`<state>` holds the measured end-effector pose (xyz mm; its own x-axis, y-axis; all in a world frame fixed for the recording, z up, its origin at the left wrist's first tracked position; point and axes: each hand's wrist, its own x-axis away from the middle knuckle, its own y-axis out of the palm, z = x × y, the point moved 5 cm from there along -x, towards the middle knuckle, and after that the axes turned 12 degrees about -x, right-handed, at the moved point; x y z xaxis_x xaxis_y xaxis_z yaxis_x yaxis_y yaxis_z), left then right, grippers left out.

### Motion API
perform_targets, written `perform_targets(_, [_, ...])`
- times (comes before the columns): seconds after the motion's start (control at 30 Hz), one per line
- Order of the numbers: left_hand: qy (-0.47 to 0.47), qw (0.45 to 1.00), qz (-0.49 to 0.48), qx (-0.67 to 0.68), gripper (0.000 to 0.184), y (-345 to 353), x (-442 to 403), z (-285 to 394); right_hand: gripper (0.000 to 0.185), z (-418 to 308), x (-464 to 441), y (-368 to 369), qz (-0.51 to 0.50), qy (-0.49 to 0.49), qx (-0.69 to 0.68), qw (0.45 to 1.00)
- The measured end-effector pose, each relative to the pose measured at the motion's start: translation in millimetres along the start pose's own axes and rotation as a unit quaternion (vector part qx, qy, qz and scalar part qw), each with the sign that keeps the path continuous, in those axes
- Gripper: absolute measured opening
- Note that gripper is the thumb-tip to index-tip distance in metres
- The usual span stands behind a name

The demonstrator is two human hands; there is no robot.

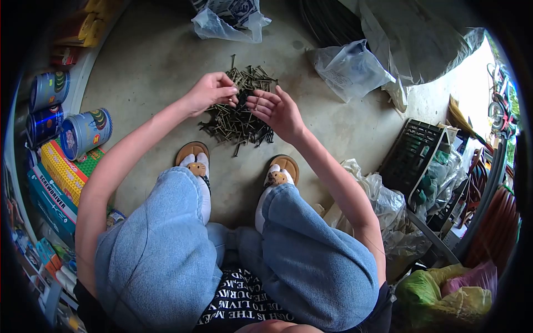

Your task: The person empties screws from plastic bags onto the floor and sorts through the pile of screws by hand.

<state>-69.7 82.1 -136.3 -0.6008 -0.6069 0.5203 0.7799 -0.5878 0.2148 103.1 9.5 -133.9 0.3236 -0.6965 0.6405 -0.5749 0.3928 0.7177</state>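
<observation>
A heap of dark and brassy screws (236,119) lies on the concrete floor in front of my feet. Over its upper left side, my left hand (211,93) is closed, thumb and fingertips drawn together. Whatever sits in that pinch is too small to make out. My right hand (277,114) is held palm up above the heap's right side, fingers apart and slightly bent. A thin dark line crosses its fingers; I cannot tell whether it is a screw resting there. The two hands are a short gap apart.
Clear plastic bags (352,69) lie beyond the heap. Paint-like tins (86,133) and a screwdriver box (53,197) stand at left. At right are a black crate (413,158), crumpled plastic (383,200) and coloured bags (449,294). My sandalled feet (277,172) flank the near side.
</observation>
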Motion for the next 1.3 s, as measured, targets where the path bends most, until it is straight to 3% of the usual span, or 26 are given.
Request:
perform_targets(0.1, [-0.009, 0.996, -0.064, 0.056, 0.013, 36, 9, 14, 0.063, 4, 1, 8, -0.032, 0.010, -0.076, 0.997])
perform_targets(0.3, [-0.027, 0.998, -0.025, 0.053, 0.018, 55, 16, 20, 0.066, 8, 6, 14, -0.058, 0.001, -0.193, 0.979])
perform_targets(0.53, [-0.030, 0.992, 0.020, 0.125, 0.024, 50, 15, 14, 0.063, 12, 5, 14, -0.043, -0.032, -0.195, 0.979])
perform_targets(0.6, [-0.012, 0.999, 0.040, 0.005, 0.028, 47, 20, 23, 0.060, 9, 9, 19, -0.014, -0.042, -0.199, 0.979])
perform_targets(0.73, [0.016, 0.998, 0.050, 0.038, 0.025, 42, 20, 19, 0.059, 4, 10, 19, -0.021, -0.041, -0.190, 0.981])
perform_targets(1.03, [-0.020, 0.994, 0.089, 0.058, 0.029, 17, 17, 8, 0.053, -16, 13, 18, -0.018, -0.068, -0.185, 0.980])
perform_targets(1.13, [-0.025, 0.991, 0.106, 0.083, 0.028, 0, 13, -1, 0.046, -51, 20, 21, -0.046, -0.105, -0.223, 0.968])
perform_targets(1.2, [-0.022, 0.990, 0.108, 0.092, 0.028, -7, 12, -3, 0.040, -100, 33, 24, -0.012, -0.205, -0.126, 0.971])
perform_targets(1.27, [-0.045, 0.987, 0.130, 0.081, 0.028, -15, 15, -6, 0.035, -162, 45, 15, -0.083, -0.310, 0.022, 0.947])
perform_targets(1.3, [-0.049, 0.987, 0.137, 0.067, 0.027, -18, 16, -7, 0.033, -187, 58, 14, -0.046, -0.359, 0.077, 0.929])
